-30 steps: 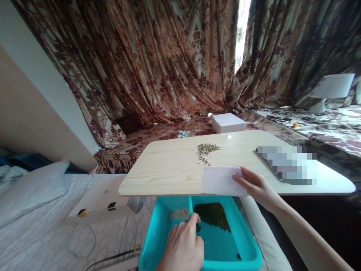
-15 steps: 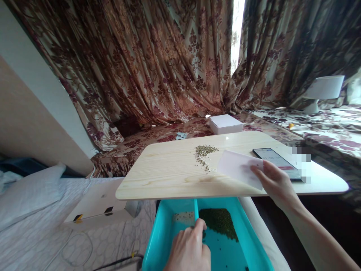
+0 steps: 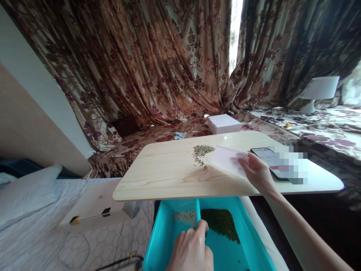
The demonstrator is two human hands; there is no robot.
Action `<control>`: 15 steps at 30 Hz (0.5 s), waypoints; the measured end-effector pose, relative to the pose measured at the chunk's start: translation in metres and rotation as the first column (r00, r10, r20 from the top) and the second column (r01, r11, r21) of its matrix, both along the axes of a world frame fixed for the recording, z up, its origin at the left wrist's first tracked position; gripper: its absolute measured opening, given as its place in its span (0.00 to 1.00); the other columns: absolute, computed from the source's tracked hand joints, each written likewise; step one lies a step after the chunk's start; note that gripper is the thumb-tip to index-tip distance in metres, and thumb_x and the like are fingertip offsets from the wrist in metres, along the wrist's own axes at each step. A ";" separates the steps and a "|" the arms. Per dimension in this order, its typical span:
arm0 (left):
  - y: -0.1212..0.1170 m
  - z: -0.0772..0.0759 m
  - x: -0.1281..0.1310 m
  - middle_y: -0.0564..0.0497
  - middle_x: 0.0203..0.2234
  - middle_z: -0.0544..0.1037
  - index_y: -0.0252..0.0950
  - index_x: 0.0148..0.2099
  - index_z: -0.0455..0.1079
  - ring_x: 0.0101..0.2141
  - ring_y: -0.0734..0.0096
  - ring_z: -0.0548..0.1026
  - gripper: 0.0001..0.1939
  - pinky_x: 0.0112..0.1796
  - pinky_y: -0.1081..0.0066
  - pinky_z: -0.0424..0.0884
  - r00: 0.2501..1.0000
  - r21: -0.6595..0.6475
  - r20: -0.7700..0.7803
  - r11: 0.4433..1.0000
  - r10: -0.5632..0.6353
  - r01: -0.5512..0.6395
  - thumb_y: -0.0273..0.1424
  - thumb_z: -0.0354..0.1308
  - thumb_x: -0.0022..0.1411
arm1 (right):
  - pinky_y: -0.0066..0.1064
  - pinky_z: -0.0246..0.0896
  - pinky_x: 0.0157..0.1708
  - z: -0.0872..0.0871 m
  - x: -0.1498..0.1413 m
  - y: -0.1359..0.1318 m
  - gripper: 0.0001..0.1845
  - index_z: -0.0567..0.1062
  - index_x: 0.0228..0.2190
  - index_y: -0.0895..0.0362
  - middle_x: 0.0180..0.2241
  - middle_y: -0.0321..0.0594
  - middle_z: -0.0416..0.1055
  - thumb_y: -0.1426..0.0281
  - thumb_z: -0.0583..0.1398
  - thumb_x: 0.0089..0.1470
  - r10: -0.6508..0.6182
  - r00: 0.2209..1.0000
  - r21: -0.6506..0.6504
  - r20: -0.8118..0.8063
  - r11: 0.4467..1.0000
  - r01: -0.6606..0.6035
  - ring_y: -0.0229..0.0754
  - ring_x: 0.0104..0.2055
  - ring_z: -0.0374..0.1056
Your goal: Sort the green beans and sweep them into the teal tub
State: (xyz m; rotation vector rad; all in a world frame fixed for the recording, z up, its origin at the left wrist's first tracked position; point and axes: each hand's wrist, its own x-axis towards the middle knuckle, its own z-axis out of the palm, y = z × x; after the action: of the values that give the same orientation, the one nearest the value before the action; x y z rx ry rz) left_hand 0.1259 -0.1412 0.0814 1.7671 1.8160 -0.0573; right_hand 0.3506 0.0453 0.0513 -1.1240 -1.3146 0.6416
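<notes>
My right hand (image 3: 258, 171) pinches a thin white card (image 3: 229, 162), held tilted over the wooden tabletop (image 3: 158, 169). The card's left edge is close beside a loose pile of small greenish grains (image 3: 203, 150), with a few strays trailing toward me. Below the table's front edge is a turquoise divided tray (image 3: 158, 233). My left hand (image 3: 193, 246) is closed over its middle divider, fingertips partly hidden. In the right compartment lies a heap of dark green beans (image 3: 221, 222); the left one holds a few pale grains (image 3: 185, 216).
A phone (image 3: 266, 160) lies on the tabletop right of the card, partly blurred out. Behind the table sits a white box (image 3: 224, 123). On the bed at left are a flat white carton (image 3: 93, 203) and a cable (image 3: 118, 262). A lamp (image 3: 321, 90) stands far right.
My right hand has moved left with the card, bringing its edge nearer the grain pile. My left hand stays at the tray divider. The view has shifted slightly.
</notes>
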 end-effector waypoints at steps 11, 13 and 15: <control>0.006 0.001 0.014 0.39 0.49 0.77 0.37 0.62 0.66 0.51 0.49 0.73 0.28 0.53 0.55 0.65 0.989 -0.012 -0.010 0.989 -0.147 0.147 0.23 0.45 0.60 | 0.34 0.71 0.30 0.004 0.017 -0.009 0.14 0.78 0.30 0.53 0.27 0.38 0.80 0.57 0.68 0.44 0.032 0.999 -0.121 -0.029 0.992 -0.035 0.47 0.32 0.76; 0.008 0.001 0.020 0.38 0.48 0.77 0.35 0.61 0.66 0.51 0.49 0.74 0.27 0.52 0.56 0.66 0.980 -0.009 -0.016 0.980 -0.197 0.196 0.23 0.45 0.60 | 0.33 0.70 0.28 0.004 0.020 -0.003 0.14 0.78 0.30 0.53 0.27 0.37 0.79 0.58 0.68 0.43 0.019 0.999 -0.121 -0.047 0.992 -0.025 0.46 0.30 0.75; 0.011 0.003 0.025 0.38 0.47 0.77 0.34 0.60 0.67 0.50 0.50 0.74 0.26 0.52 0.56 0.66 0.974 0.005 -0.017 0.974 -0.226 0.227 0.23 0.45 0.61 | 0.33 0.70 0.26 0.005 0.022 0.003 0.13 0.78 0.30 0.53 0.26 0.37 0.79 0.59 0.68 0.43 0.036 0.998 -0.143 -0.052 0.989 -0.043 0.45 0.28 0.75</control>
State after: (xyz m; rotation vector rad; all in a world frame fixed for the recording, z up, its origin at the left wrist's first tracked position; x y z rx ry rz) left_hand 0.1512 -0.1300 0.0842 1.9774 1.6194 -0.1561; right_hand 0.3724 0.0486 0.0558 -1.1936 -1.2674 0.7994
